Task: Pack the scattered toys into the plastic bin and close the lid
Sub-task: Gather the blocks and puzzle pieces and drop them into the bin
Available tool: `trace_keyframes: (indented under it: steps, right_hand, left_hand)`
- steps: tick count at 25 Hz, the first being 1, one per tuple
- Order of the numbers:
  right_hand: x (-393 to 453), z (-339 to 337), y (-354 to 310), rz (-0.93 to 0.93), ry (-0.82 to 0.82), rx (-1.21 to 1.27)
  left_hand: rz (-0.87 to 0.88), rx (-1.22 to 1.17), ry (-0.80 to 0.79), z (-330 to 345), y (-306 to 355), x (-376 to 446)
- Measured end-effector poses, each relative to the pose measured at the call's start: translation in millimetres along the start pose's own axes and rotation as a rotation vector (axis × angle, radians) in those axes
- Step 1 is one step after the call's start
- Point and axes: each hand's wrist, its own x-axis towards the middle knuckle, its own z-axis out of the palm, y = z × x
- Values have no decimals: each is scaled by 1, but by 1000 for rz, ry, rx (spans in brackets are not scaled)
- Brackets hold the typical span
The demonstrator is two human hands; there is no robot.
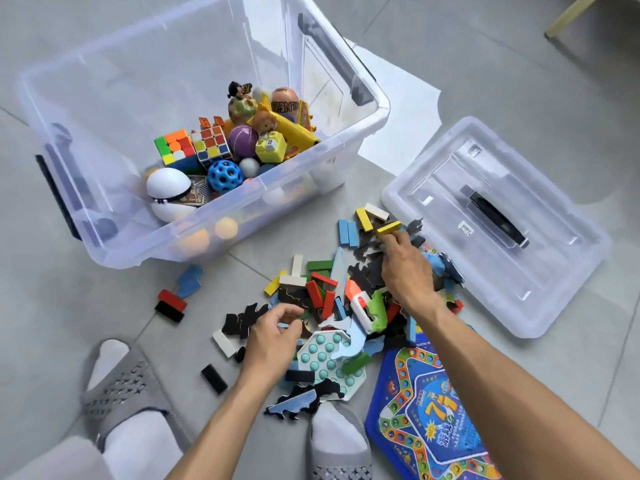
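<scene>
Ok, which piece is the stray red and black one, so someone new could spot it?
Start at the clear plastic bin and drop to the floor below its near wall. Left of the main toy pile lie a red block and a black block, side by side, beside a blue puzzle piece. No other blocks lie that far left.

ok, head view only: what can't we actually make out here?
- Right hand: what its fingertips grip; its own back and the pile hide them.
- Left hand: whether the curled fingers hold a piece; too small to tell.
- Bin: toys low inside, blurred by the cloudy wall.
- Game board: cut off by the bottom edge, partly under the right forearm.
- Lid: label print too small.
</scene>
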Motion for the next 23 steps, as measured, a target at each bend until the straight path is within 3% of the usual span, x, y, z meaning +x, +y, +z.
trace_keyframes:
  steps: [3,5,7,9,12,14,17,20,23]
  right_hand:
    - [6,1,-2,78,-18,21]
    - [6,0,0,82,-21,101]
    - [-3,-8,1,110,40,355]
    - [-20,-20,2,214,126,684]
    - [-51,-43,12,493,124,1343]
    - [-70,-50,25,652,67,1636]
    - [-97,-47,32,820,-39,1887]
    - [-116,-38,24,924,-115,1953]
    - [-126,-31,12,967,-135,1950]
  left_hand:
    - [104,76,-26,15,21,-5]
    - [285,262,-108,38,39,-6]
    - [389,558,-227,68,52,-1]
    - [360,777,-277,90,61,11]
    - [479,887,-93,99,58,31]
    - [492,782,-74,94,49,39]
    - [444,635,-131,83,42,40]
    - [394,458,-186,68,39,33]
    - [183,-22,-196,35,31,19]
